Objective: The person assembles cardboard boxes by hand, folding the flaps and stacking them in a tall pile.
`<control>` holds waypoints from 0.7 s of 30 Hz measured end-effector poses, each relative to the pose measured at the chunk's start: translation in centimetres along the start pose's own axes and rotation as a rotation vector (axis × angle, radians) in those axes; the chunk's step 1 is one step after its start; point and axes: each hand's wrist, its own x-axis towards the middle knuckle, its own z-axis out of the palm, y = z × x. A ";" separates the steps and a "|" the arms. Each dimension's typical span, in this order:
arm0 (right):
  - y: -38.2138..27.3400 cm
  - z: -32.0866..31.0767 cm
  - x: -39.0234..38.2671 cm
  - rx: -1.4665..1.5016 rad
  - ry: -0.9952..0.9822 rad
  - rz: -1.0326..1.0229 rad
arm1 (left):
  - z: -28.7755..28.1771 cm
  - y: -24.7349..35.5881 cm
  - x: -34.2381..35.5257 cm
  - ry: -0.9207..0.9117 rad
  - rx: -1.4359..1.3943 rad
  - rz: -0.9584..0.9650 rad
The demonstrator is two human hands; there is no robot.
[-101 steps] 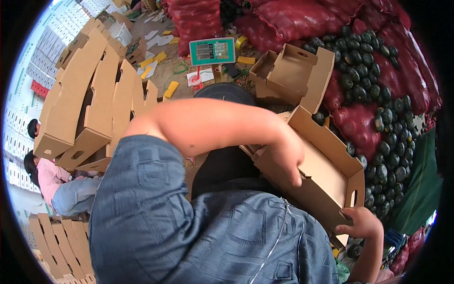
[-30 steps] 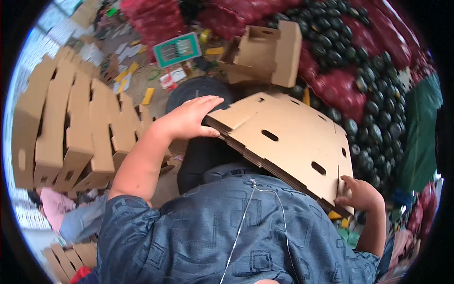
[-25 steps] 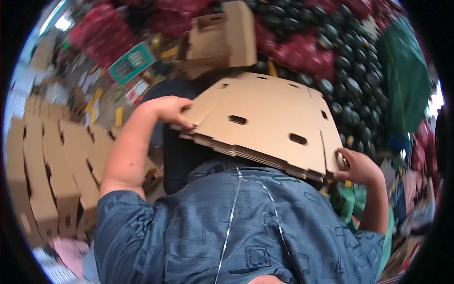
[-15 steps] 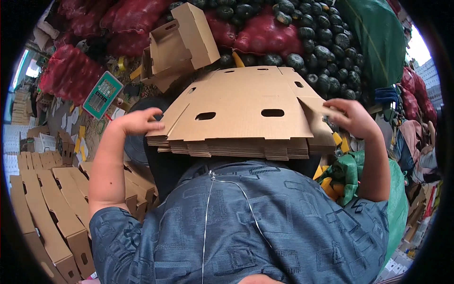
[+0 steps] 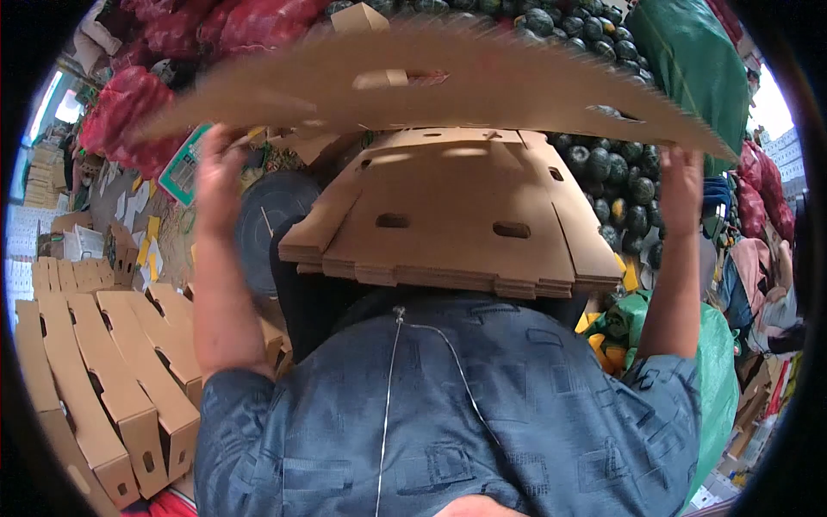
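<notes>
A flat cardboard box blank (image 5: pixel 517 95) with cut-out hand holes is held up beyond my lap, smeared by motion. My left hand (image 5: pixel 220 168) grips its near edge at the left and is blurred. At the right end of the same edge my right hand (image 5: pixel 681 177) has hold of it, fingers partly hidden by the cardboard. Below, across my thighs, lies a stack of similar flat cardboard blanks (image 5: pixel 457 194), with oval holes and folded-crease sides. Neither hand touches this stack.
Dark green squashes (image 5: pixel 616 168) are piled beyond at the right, next to a green tarp (image 5: pixel 689 69). Red mesh sacks (image 5: pixel 129 116) stand far left, near a green-framed sign (image 5: pixel 179 172). A round dark lid (image 5: pixel 274 224) lies left of my lap. Folded cardboard boxes (image 5: pixel 112 370) fill the near left.
Both hands have risen and moved away from me, lifting a blank off the stack. It now covers much of the open box and sacks beyond.
</notes>
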 end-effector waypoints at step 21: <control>-10.9 4.8 -6.0 -1.134 -1.289 -0.127 | 6.1 11.8 -6.3 -0.661 0.850 -0.014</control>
